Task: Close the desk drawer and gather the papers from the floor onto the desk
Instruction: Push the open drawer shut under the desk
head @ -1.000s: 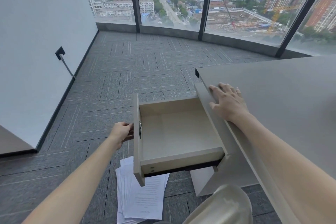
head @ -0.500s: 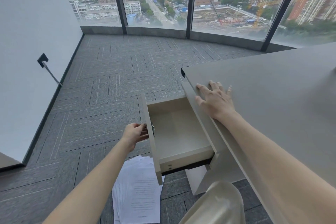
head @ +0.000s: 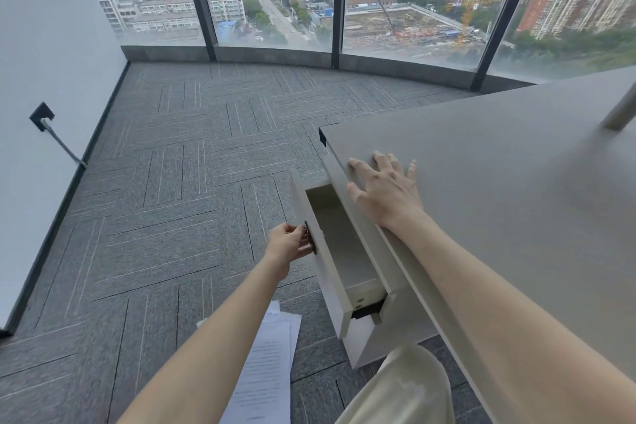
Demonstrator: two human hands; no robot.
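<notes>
The drawer [head: 335, 251] stood partly open, projecting a short way from the left edge of the table [head: 499, 182]. Its interior, so far as visible, held nothing. The drawer front faced away from the table, and a small dark metal handle [head: 308, 237] was fixed to its outer face.

The left hand [head: 288, 244] was at that handle, fingers curled about it and touching the drawer front (the exact grip was partly hidden by the hand itself). The left forearm ran in from the lower edge of the view.

The right hand [head: 383, 191] lay flat on the table top near its left edge, palm down, fingers spread wide and holding nothing. The thumb sat at the table's edge, directly above the open drawer.

The papers [head: 266, 372] lay on the floor [head: 172, 200], a loose overlapping pile of printed white sheets, below and just to the left of the drawer front. The left forearm crossed over part of the pile. No sheet was on the visible part of the table.

The floor was grey carpet tile. A pale-trousered knee [head: 406, 389] showed at the bottom, beside the table's pedestal.
</notes>
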